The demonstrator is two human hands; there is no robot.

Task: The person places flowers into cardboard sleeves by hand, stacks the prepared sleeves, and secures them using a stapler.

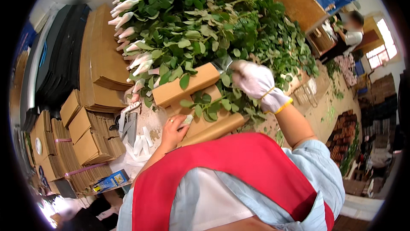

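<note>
My bare left hand (pixel 173 129), with a ring on one finger, is closed around the white-netted head of a rose (pixel 186 120). That rose's leafy stem (pixel 209 107) stretches rightward over flat brown cardboard. Beyond it stands a cardboard block or box (pixel 188 85), and on the near side a rounded brown cardboard edge (pixel 218 130). My right hand (pixel 252 79) wears a white glove with a yellow cuff. It is over the stems, by the right end of the block, with its fingers blurred. A shiny clear piece (pixel 223 63) is beside it; I cannot tell whether it is held.
A big heap of leafy roses (pixel 213 26) fills the far side, netted heads (pixel 141 64) leftward. Left are stacked cardboard sheets (pixel 100 51), scissors (pixel 128 124), white net sleeves (pixel 141 145) and a blue box (pixel 112 179). Another person (pixel 352 34) stands far right.
</note>
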